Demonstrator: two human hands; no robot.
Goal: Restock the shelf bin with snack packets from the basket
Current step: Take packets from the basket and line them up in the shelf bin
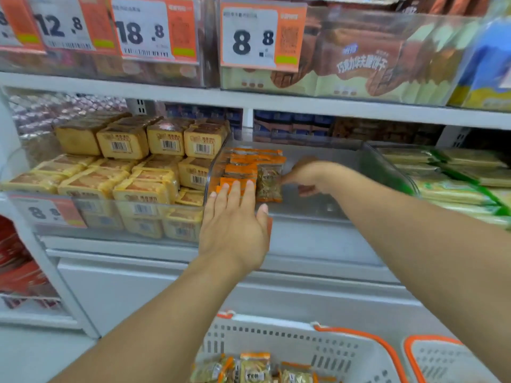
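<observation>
Bin [318, 214] is clear plastic, mostly bare, with the orange packets [249, 170] standing in a row at its left end. They look light, crinkly and a bit slippery, so I'd pinch the sealed edges. My left hand [235, 217] is flat against the front ones, fingers straight, holding nothing. My right hand [304, 175] pinches the end packet [269, 183] from the side. More wait in the basket [304, 352] below.

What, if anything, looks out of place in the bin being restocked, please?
Nothing stands out: the orange packets stand in neat rows at the left end of the clear bin, which is otherwise bare.
</observation>
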